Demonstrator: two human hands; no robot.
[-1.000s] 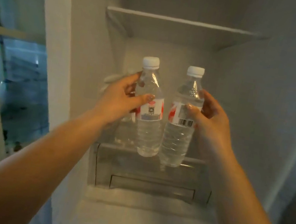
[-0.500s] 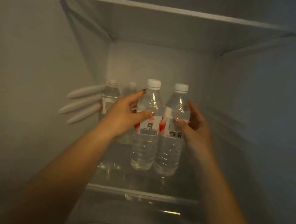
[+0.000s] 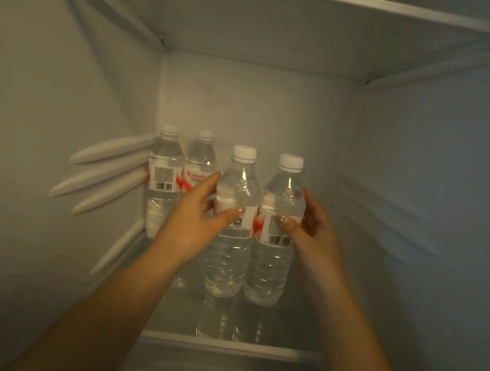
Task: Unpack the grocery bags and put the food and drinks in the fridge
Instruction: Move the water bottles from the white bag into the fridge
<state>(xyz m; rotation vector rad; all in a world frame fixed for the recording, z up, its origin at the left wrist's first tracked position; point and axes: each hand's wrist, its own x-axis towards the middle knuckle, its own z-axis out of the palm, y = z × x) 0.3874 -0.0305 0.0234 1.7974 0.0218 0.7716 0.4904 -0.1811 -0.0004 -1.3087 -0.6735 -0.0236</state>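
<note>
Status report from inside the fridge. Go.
Left hand and right hand each grip one clear white-capped water bottle, upright on the glass shelf. Two more bottles stand behind left. Nothing blocking.

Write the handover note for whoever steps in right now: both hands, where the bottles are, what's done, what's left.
Left hand: wrapped around the left front bottle, thumb across its label.
Right hand: gripping the right front bottle.
Both bottles are upright, side by side on the glass shelf; whether they fully rest on it is hard to tell.
Done: two back bottles already stand at the rear left.
Left: release both, then fetch more groceries; the bags are out of view.
</note>
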